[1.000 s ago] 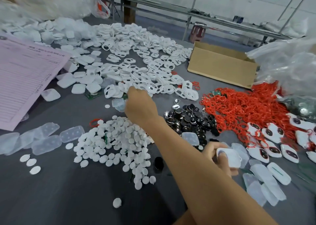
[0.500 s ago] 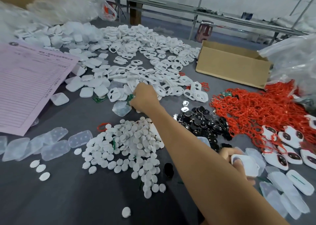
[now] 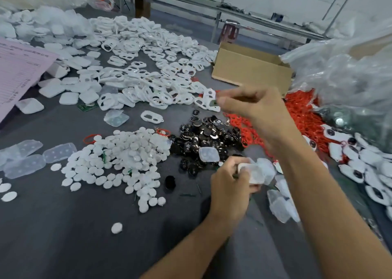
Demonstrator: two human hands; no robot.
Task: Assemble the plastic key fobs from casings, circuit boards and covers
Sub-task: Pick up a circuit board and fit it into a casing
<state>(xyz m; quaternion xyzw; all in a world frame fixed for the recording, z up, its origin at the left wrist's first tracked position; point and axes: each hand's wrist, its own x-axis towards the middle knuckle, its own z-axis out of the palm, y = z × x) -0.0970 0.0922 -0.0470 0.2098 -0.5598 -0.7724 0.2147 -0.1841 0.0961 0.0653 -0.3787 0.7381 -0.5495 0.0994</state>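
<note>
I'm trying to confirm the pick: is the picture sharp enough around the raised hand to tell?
Head view: the right hand is motion-blurred, the small greenish piece at its fingers only a smear; head view: the left hand and its white casing are soft; the disc pile reads sharper.

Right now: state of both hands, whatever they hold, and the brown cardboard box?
right hand: raised over the table, pinching a small green circuit board
left hand: low near the table, gripping a white plastic casing
small green circuit board: off the table, at the fingertips
white plastic casing: held, mostly covered by fingers
brown cardboard box: open at the top
</note>
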